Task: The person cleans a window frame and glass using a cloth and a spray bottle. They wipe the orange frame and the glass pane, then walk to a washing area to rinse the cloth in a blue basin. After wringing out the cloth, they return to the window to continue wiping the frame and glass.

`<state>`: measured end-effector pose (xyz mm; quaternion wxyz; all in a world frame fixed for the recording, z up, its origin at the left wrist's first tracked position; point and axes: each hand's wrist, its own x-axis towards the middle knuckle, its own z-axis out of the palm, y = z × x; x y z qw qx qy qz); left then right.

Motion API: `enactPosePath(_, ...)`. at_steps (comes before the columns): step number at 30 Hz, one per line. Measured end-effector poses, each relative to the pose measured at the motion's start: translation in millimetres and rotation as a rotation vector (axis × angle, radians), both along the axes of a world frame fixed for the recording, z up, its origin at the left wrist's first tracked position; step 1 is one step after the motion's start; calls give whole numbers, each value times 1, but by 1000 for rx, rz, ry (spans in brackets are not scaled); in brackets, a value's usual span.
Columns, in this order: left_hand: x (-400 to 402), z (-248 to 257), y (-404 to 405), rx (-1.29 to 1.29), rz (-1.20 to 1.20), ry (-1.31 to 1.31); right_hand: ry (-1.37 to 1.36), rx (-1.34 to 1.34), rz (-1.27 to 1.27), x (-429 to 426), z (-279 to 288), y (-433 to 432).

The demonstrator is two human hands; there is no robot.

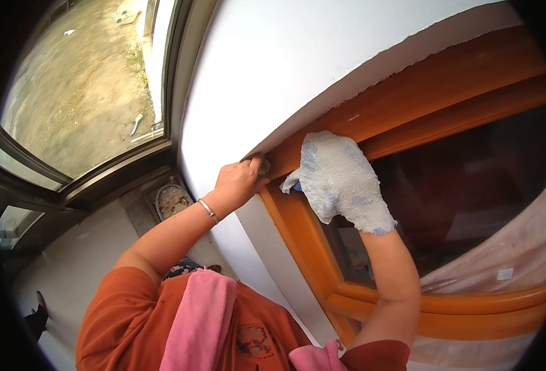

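Note:
My right hand is inside a white fluffy cloth mitt (342, 181) with pale blue patches, so its fingers are hidden. The mitt lies against the upper-left part of an orange-brown wooden window frame (440, 90), partly over the dark glass (440, 199). To the left of it, my left hand (239, 183) is bare, with a silver bangle at the wrist. Its fingers bend at the wall edge beside the frame's corner. A small, pale, rounded thing (265, 167) shows at the fingertips; whether it is held is unclear.
A white wall (263, 60) surrounds the window recess. At left, a dark-framed glazed opening (173, 92) faces bare ground outside. A tub of brownish material (173, 201) stands on the floor near the wall. Another person's foot (41, 303) shows at lower left. A pink towel (203, 315) hangs over my chest.

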<state>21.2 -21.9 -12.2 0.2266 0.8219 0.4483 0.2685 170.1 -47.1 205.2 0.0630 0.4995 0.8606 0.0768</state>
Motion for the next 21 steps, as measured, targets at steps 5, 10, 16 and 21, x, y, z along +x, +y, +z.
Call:
enactPosePath(5,-3,-7,3,31,73,-22,-38,137,131,-12,43,-1)
enactPosePath(10,2,-6,3,54,83,-29,318,171,184,18,2,-7)
enactPosePath(16,-4,-11,4,94,45,-91,240,75,148,7,-41,-2)
enactPosePath(21,-37,-1,-13,217,7,-214,161,13,87,6,-27,3)
